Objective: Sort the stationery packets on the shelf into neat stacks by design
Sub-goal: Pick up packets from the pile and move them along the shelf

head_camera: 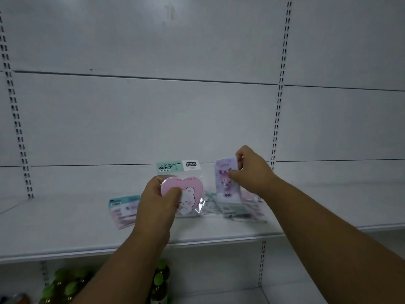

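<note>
Left hand (161, 199) grips glossy heart packet (188, 189) — right hand (252, 172) pinches lilac packet (226, 178).

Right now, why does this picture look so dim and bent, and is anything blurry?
Head view: dim, bluish light; the wide lens bows the slotted uprights and shelf. The heart packet in the left hand reads sharply with slight glare; the purple packet in the right hand and green-capped bottles are soft.
</note>
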A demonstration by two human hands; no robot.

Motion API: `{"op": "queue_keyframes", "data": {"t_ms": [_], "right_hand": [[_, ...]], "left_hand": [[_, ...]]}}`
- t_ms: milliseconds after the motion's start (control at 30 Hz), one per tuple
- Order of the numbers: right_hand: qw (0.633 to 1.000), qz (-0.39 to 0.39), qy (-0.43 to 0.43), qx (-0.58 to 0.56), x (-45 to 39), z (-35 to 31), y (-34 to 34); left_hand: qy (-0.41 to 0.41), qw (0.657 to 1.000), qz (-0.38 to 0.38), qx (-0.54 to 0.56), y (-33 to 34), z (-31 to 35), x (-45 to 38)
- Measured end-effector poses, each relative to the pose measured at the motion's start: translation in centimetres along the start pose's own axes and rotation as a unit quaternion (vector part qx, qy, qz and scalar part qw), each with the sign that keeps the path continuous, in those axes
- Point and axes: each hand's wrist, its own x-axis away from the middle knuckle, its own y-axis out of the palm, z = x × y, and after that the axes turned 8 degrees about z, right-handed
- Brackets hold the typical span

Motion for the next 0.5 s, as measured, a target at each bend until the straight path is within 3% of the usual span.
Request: {"op": "queue_keyframes", "data": {"t_ms": [233,500], "right_hand": [[0.981,0.111,0.143,-0.063,1.0,8.1,-10.3],[0.956,0.227,0.186,-0.014,2.4,20.9,-23.5]], "left_hand": [[-0.015,0.998,-0.067,0.004,10.1,-0.6,3.9],[-0.051,0.990,-0.125,0.031,27.2,-2.3,11.9]]}}
